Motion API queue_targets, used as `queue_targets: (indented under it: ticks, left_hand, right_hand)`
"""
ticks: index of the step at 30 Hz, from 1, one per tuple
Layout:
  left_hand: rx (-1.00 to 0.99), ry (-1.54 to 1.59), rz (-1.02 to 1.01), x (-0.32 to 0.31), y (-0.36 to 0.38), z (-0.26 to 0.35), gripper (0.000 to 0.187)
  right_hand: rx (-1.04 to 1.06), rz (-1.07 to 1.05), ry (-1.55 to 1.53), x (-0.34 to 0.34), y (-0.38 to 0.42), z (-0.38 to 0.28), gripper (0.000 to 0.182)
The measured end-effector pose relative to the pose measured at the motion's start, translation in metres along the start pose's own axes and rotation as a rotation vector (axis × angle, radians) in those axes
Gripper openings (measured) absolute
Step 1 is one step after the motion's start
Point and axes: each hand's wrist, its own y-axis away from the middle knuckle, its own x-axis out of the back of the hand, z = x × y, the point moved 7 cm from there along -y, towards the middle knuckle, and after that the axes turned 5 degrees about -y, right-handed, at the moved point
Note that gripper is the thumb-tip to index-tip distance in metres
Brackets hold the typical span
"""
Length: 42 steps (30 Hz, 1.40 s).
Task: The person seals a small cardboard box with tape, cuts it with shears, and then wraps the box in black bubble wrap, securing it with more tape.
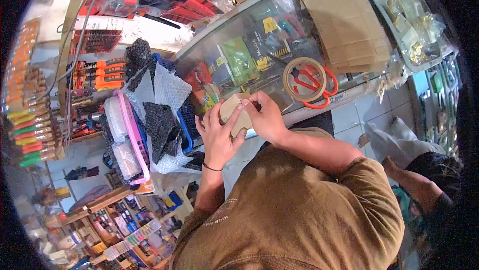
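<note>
A small brown cardboard box (242,122) is held over the front part of the glass counter. My left hand (218,139) wraps around it from the left, with fingers over its face and the thumb along the lower edge. At the box's upper right edge, the bent fingers of my right hand (267,119) press together; anything thin between them is too small to make out. To the right, a roll of brown tape (288,81) lies on the counter, with red-handled scissors (319,101) partly inside and beside it.
Packaged goods show through the glass counter (199,45), with a flat cardboard sheet (344,20) on its right part. Bubble wrap (172,93) spills from baskets at left, beside a pink basket rim (137,140). Another person (424,180) crouches at right.
</note>
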Motion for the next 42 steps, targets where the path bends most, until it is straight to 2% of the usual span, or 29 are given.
queue_targets:
  ticks: [4, 6, 7, 9, 16, 18, 25, 27, 28, 30, 31, 34, 36, 37, 39, 40, 42]
  left_hand:
    - [-0.021, -0.007, -0.003, -0.004, 0.000, 0.000, 0.053]
    - [-0.016, 0.002, 0.012, -0.006, 0.000, -0.003, 0.053]
    - [-0.023, -0.001, 0.005, -0.008, 0.001, -0.003, 0.053]
    - [-0.025, 0.027, 0.022, -0.008, 0.001, -0.005, 0.054]
    - [-0.029, 0.046, 0.045, -0.006, 0.001, -0.004, 0.054]
    - [-0.040, 0.039, 0.069, -0.005, 0.001, -0.004, 0.054]
    - [-0.038, 0.039, 0.122, 0.003, 0.000, -0.001, 0.051]
    - [-0.046, 0.008, 0.128, 0.004, 0.000, 0.000, 0.052]
    - [-0.038, 0.017, 0.145, 0.006, 0.000, 0.001, 0.052]
    - [-0.029, 0.024, 0.159, 0.008, 0.000, 0.001, 0.057]
    - [-0.019, 0.034, 0.174, 0.008, 0.001, 0.000, 0.057]
    - [-0.005, 0.042, 0.207, 0.008, 0.002, -0.003, 0.064]
    - [0.002, 0.058, 0.221, 0.010, 0.002, -0.003, 0.069]
    - [0.019, 0.070, 0.240, 0.011, 0.003, -0.004, 0.069]
    - [0.018, 0.056, 0.232, 0.012, 0.003, -0.004, 0.072]
    - [0.045, 0.068, 0.251, 0.012, 0.004, -0.006, 0.072]
    - [0.036, 0.087, 0.264, 0.010, 0.005, -0.008, 0.073]
  right_hand:
    - [-0.027, 0.025, -0.073, -0.002, 0.003, 0.009, 0.019]
    - [0.100, 0.094, -0.020, -0.001, 0.004, 0.005, 0.018]
    - [0.095, 0.100, -0.027, 0.000, 0.003, 0.005, 0.018]
    - [-0.027, 0.082, -0.187, 0.000, 0.000, 0.011, 0.015]
    - [0.022, -0.028, -0.062, 0.001, -0.007, 0.019, 0.018]
    - [-0.141, -0.061, -0.087, 0.003, -0.007, 0.022, 0.019]
    - [0.075, -0.164, 0.033, 0.006, -0.009, 0.021, 0.026]
    - [-0.136, -0.127, -0.140, 0.010, -0.009, 0.031, 0.022]
    - [-0.126, -0.131, -0.123, 0.009, -0.008, 0.030, 0.022]
    - [0.029, -0.179, -0.082, 0.004, -0.001, 0.019, 0.022]
    - [0.037, -0.186, -0.064, 0.005, 0.001, 0.020, 0.022]
    - [0.017, -0.178, 0.055, 0.011, 0.000, 0.015, 0.016]
    - [-0.143, -0.123, 0.004, 0.013, -0.001, 0.013, 0.021]
    - [-0.134, -0.133, 0.028, 0.012, -0.001, 0.012, 0.021]
    - [0.045, -0.131, 0.197, 0.010, 0.000, 0.002, 0.022]
    - [0.055, -0.152, 0.224, 0.009, 0.001, 0.001, 0.022]
    - [-0.072, -0.172, 0.064, 0.012, 0.001, 0.006, 0.022]
